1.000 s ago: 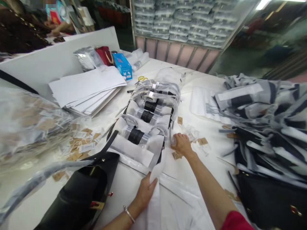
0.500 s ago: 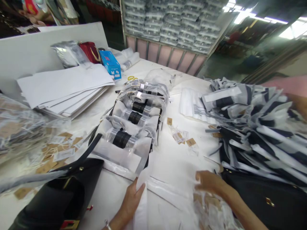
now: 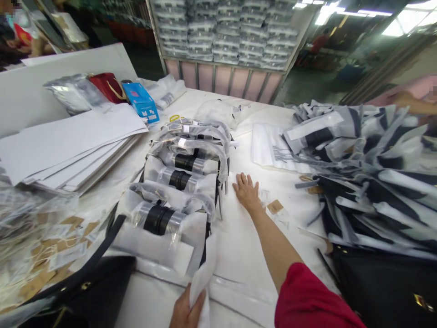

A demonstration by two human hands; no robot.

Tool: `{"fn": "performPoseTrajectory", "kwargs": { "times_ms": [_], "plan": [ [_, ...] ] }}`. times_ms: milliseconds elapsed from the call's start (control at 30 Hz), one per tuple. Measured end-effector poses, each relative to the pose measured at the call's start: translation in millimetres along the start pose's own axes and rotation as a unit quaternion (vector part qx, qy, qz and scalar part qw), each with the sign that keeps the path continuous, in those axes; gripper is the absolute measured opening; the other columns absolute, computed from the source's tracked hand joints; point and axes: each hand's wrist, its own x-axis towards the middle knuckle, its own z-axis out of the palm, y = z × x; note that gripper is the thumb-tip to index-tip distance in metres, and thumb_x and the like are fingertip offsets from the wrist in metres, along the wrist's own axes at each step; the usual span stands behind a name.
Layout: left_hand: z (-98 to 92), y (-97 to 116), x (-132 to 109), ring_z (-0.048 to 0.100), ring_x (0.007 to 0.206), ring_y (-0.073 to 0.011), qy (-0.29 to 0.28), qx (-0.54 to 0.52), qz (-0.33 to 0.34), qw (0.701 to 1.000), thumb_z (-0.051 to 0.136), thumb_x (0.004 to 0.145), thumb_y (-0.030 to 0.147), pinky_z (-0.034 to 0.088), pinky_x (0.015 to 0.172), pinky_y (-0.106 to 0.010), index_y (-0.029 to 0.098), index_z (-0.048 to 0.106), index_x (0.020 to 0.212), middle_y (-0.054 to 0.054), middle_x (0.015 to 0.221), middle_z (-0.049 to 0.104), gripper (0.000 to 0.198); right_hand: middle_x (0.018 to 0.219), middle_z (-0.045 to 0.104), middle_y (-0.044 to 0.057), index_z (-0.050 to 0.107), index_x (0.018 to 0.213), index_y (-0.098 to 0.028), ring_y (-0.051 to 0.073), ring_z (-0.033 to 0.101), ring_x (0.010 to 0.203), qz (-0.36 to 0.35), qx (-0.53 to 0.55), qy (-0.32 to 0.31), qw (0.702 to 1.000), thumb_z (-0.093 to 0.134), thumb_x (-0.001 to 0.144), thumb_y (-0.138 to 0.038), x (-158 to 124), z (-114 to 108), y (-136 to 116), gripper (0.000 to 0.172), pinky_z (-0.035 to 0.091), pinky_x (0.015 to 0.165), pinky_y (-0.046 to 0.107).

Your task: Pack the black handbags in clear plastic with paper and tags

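Packing surface, head view: two hands at a row of wrapped black bags.

Right hand (image 3: 246, 191), centre of the frame: laid flat, palm down, fingers spread on the white surface (image 3: 246, 246), just right of the row of wrapped black bags (image 3: 180, 182); small brown tags (image 3: 275, 206) lie just beside it. Left hand (image 3: 186, 312), bottom centre, partly cut by the frame edge: fingers closed on a strip of white wrapping paper (image 3: 202, 280) that hangs from the nearest bag in the row. Stack of white sheets (image 3: 68, 146), left. Blue box (image 3: 141, 102), upper left. Unwrapped black bag (image 3: 85, 291), lower left. Heap of wrapped bags (image 3: 368, 182), right.
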Motion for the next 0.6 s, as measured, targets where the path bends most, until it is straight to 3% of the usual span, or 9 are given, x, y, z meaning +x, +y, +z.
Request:
{"fn": "performPoseTrajectory", "kwargs": {
  "times_ms": [200, 400, 600],
  "plan": [
    [-6.6, 20, 5, 0.068, 0.106, -0.0308, -0.046, -0.008, -0.002, 0.999, 0.054, 0.084, 0.056, 0.055, 0.095, -0.040, 0.015, 0.070, 0.107, -0.011, 0.109, 0.074, 0.050, 0.161, 0.025, 0.008, 0.023, 0.153, -0.029, 0.034, 0.020, 0.146, 0.126, -0.029, 0.016, 0.991, 0.019, 0.100, -0.043, -91, 4, 40, 0.055, 0.023, 0.106, 0.070],
    [-6.3, 20, 12, 0.066, 0.109, -0.0316, -0.058, 0.014, -0.003, 0.998, 0.052, 0.081, 0.054, 0.049, 0.102, -0.046, 0.012, 0.065, 0.113, -0.015, 0.114, 0.071, 0.054, 0.159, 0.029, 0.009, 0.029, 0.152, -0.026, 0.033, 0.025, 0.144, 0.217, -0.037, -0.018, 0.975, 0.022, 0.100, -0.039, -218, -6, 71, 0.054, 0.040, 0.101, 0.059],
    [-3.9, 18, 16, 0.063, 0.114, -0.0313, -0.067, 0.053, 0.039, 0.996, 0.049, 0.081, 0.052, 0.047, 0.102, -0.045, 0.014, 0.062, 0.117, -0.015, 0.119, 0.069, 0.054, 0.156, 0.034, 0.013, 0.033, 0.149, -0.021, 0.029, 0.032, 0.140, 0.254, -0.068, -0.052, 0.963, 0.029, 0.099, -0.032, -342, -7, 82, 0.052, 0.041, 0.103, 0.051]
  ]
}}
